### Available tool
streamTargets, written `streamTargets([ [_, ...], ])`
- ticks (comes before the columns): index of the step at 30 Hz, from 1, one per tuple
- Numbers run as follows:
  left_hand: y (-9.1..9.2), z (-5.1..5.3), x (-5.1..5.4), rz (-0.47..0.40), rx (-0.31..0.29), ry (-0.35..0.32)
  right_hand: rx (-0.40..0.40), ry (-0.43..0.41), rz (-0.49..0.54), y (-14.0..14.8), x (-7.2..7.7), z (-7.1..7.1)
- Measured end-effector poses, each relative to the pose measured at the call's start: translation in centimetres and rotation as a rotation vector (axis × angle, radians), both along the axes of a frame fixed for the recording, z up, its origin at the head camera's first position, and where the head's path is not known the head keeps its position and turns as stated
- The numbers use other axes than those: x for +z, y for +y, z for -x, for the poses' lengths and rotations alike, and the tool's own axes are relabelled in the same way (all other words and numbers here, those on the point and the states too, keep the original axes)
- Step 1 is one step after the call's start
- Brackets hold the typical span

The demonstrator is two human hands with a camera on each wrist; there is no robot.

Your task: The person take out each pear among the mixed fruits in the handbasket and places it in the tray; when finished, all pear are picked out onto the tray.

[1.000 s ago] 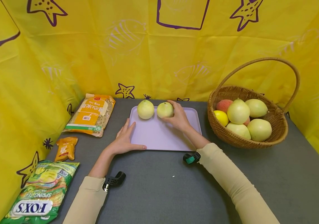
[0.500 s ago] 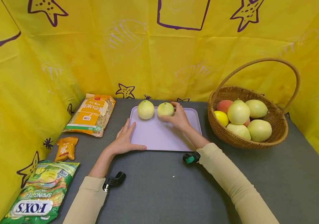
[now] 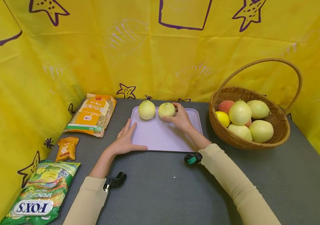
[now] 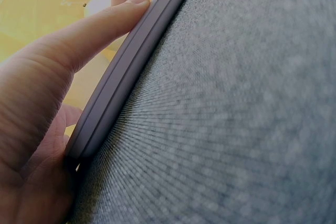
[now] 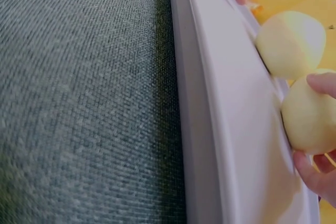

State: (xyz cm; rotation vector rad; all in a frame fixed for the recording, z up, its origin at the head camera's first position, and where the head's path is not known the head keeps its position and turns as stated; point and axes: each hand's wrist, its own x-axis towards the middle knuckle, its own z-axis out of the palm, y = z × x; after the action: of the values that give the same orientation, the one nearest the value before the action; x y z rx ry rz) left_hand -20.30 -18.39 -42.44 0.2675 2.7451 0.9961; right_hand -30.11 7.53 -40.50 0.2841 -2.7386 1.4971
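Right hand [image 3: 179,118]: topmost fingertip has drawn back slightly since a second ago, from behind the top of the right fruit [image 3: 165,110] toward its right side; no other clear shift.
Right-hand fingers: curled around the right fruit, thumb in front; the right wrist view shows contact above and below.
Right fruit: on the tray [image 3: 162,137], near its back edge, a narrow gap from the left fruit [image 3: 146,110].
Left hand [image 3: 126,140]: at the tray's front left corner, thumb and fingers spread well apart, thumb tip touching the rim.
Done (judged): both fruits are placed in a row at the back of the tray.
Left to do (judged): right hand not yet off its fruit; final adjustment looks nearly complete.
Basket [image 3: 222,131]: right of the tray, holding basket fruit [image 3: 239,112], untouched by either hand.
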Motion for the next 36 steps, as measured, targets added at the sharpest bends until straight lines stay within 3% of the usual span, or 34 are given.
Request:
streamTargets([
  [22,0.3,-0.1,0.1,-0.006,-0.010,0.013,-0.024,0.000,0.048,1.4,0.9,-1.2],
  [36,0.0,-0.1,0.0,-0.008,-0.007,0.018,0.055,0.008,0.104,3.4,3.2,-3.9],
])
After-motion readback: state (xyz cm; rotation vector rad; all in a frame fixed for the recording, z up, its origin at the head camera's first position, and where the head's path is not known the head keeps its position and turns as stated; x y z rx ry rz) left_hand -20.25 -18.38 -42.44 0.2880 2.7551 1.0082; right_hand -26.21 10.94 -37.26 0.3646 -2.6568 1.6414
